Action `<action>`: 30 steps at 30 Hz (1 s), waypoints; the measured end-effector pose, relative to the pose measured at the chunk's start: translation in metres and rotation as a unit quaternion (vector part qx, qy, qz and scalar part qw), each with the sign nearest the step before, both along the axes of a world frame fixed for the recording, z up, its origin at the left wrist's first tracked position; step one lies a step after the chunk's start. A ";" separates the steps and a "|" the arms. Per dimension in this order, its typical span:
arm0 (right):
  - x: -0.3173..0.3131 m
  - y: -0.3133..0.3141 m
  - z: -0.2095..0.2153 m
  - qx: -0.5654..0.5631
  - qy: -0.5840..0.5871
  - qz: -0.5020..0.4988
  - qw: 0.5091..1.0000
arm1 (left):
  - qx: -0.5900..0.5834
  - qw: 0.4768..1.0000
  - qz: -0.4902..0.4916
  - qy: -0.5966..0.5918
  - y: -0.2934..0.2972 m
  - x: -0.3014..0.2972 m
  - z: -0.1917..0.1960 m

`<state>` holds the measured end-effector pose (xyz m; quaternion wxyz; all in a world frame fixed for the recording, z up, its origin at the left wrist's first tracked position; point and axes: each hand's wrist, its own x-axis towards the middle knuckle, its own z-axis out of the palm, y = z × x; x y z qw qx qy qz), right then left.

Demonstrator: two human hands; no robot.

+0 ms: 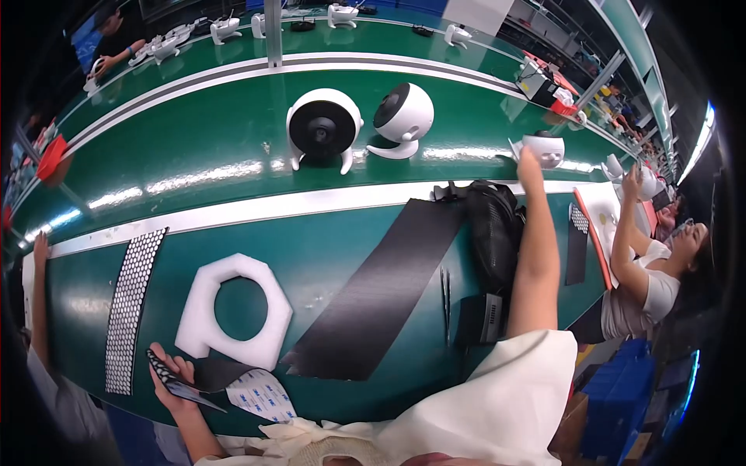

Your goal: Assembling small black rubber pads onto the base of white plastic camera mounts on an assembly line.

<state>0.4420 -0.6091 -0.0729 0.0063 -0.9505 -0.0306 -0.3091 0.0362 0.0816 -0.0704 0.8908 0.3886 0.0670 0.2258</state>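
Nearest me spreads a cream sleeve (497, 388). My left hand (177, 388) has its fingers curled closed on a strip (216, 375), which twists out over the bench (326, 221) to show printed white backing. My right hand (530, 161), arm stretched far forward, is at a white device (551, 148); I can't tell how far its fingers are bent or whether they grip. I can't see inside the black box (480, 320). The foam ring (268, 311) has faceted edges, the dotted strip (134, 314) is honeycombed, the black sheet (377, 291) flat.
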 end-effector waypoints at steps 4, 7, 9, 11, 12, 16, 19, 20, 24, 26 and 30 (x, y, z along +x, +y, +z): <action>-0.029 -0.021 0.090 0.393 -0.077 -0.038 0.915 | 0.009 0.999 -0.025 -0.021 -0.008 -0.002 0.012; -0.061 0.018 0.149 0.608 0.012 0.085 0.789 | -0.007 0.998 -0.058 -0.038 -0.020 -0.005 0.029; -0.081 0.082 0.186 0.597 0.084 0.156 0.783 | 0.114 0.989 -0.091 -0.023 -0.027 -0.004 0.044; -0.117 0.152 0.223 0.607 0.107 0.222 0.756 | 0.127 0.985 -0.109 -0.035 -0.027 -0.007 0.041; -0.129 0.169 0.236 0.612 0.134 0.286 0.725 | 0.207 0.972 -0.101 -0.054 -0.037 0.000 0.051; -0.180 0.285 0.246 0.637 0.184 0.451 0.597 | 0.173 0.978 -0.099 -0.067 -0.035 -0.019 0.045; -0.218 0.384 0.212 0.635 0.184 0.451 0.599 | 0.186 0.974 -0.107 -0.074 -0.036 -0.040 0.062; -0.231 0.418 0.199 0.637 0.245 0.441 0.584 | 0.182 0.976 -0.103 -0.064 -0.037 -0.047 0.069; -0.276 0.492 0.145 0.700 0.393 0.400 0.442 | 0.246 0.968 -0.057 0.005 -0.024 -0.060 0.082; -0.286 0.501 0.116 0.669 0.438 0.385 0.461 | 0.198 0.978 -0.053 0.036 -0.023 -0.059 0.088; -0.277 0.482 0.119 0.602 0.466 0.342 0.550 | 0.171 0.979 -0.109 0.022 -0.019 -0.051 0.092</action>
